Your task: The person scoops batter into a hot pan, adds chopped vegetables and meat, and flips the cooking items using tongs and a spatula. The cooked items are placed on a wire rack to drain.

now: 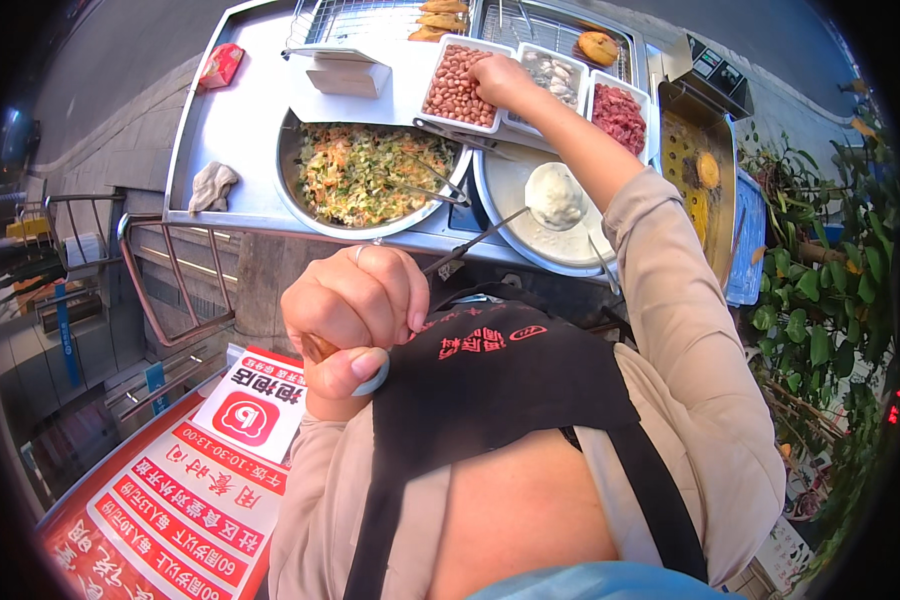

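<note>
My left hand [349, 315] grips the wooden handle of a long metal ladle [471, 246]. At the ladle's far end, a rounded mass of white batter [555, 196] sits over a wide metal basin [489, 214] of pale batter. My right hand [506, 81] reaches across to a white tub of shelled peanuts [459, 86]. Its fingertips are down among the nuts, so whether they hold any is hidden. Beside that tub stand a tub of greyish shellfish-like pieces [559, 75] and a tub of red raw meat [619, 118].
A steel bowl of chopped vegetables [375, 176] with tongs stands left of the batter. Fried cakes [441, 19] lie on a wire rack. At right, a fryer [701, 180] holds oil and one cake [708, 171]. A cloth [212, 186] and red packet [222, 66] lie left.
</note>
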Demonstrator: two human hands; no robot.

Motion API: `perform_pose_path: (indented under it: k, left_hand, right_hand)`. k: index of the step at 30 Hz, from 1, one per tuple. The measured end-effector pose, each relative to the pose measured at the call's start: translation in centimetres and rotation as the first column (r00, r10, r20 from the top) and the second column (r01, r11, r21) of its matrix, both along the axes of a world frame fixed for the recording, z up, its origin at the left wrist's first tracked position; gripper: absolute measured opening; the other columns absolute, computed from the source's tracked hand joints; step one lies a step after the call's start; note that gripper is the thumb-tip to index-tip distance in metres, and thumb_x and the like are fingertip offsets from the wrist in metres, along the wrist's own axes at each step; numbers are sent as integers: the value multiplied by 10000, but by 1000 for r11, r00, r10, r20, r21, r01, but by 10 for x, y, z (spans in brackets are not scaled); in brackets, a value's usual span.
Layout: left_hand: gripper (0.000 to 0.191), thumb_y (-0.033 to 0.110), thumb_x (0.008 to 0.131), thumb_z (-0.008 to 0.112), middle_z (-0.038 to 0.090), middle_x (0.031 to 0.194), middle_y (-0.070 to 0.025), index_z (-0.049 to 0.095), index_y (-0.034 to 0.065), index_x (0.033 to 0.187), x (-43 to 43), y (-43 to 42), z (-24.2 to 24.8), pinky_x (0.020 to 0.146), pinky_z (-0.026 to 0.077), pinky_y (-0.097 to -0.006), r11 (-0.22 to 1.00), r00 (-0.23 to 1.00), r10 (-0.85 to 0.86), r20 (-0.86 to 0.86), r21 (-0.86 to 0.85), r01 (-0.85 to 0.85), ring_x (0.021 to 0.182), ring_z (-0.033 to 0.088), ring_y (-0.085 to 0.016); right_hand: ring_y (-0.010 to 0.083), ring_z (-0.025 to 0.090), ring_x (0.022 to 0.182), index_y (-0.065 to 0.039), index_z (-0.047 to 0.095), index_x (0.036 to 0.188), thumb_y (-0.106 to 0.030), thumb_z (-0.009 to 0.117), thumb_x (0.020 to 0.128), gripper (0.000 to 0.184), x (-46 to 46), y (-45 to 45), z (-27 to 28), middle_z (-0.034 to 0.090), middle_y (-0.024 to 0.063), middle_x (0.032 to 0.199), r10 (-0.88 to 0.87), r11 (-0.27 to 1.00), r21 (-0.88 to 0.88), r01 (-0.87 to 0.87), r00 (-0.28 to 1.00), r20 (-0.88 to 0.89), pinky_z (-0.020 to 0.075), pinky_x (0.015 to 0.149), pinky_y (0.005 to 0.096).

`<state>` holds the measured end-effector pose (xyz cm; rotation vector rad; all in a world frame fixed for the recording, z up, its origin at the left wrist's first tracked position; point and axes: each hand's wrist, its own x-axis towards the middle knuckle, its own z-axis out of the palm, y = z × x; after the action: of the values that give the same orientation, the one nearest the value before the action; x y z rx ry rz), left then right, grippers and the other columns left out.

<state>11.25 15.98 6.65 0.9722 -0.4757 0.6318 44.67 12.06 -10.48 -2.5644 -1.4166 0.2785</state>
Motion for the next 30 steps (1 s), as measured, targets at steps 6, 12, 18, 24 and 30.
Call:
perform_pose_path:
  k: [6,12,18,24,30]
  left_hand:
    - [226,64,677,640,511,510,-25,437,81,581,8,3,-1,532,459,-290,1000,1000,-4,-20,-19,4,512,461,-155]
    - [201,68,652,610,465,504,-14,421,93,587,18,10,-1,534,447,-290,999,999,-45,-9,-31,45,530,399,-144]
    - [200,86,674,594,442,512,-11,414,100,586,34,16,3,549,447,-292,991,992,-129,-13,-34,129,545,396,-146]
    - [196,99,719,579,454,526,-16,420,101,603,48,21,10,580,458,-286,976,976,-218,0,7,218,551,428,-140]
    - [205,102,731,572,462,532,-16,409,107,608,57,22,12,594,456,-279,962,962,-272,17,32,271,558,425,-134]
  right_hand:
    - [324,678,865,-95,727,1014,-148,697,777,244,4,-31,29,707,154,937,-10,980,199,26,997,-81,534,787,404]
    - [282,684,865,-40,714,1022,-126,702,811,228,-46,-151,88,707,150,942,-14,989,141,44,978,-210,529,799,362]
    - [329,647,886,-47,706,945,-113,677,802,160,-98,-223,69,672,139,887,-185,963,175,205,975,-124,509,793,413]
    - [332,630,918,-44,706,987,-110,684,816,185,-132,-245,49,663,139,934,-316,893,301,333,943,-107,506,813,404]
    - [304,663,886,-19,706,975,-60,700,821,160,-147,-256,47,681,132,963,-414,795,439,419,903,-111,533,776,357]
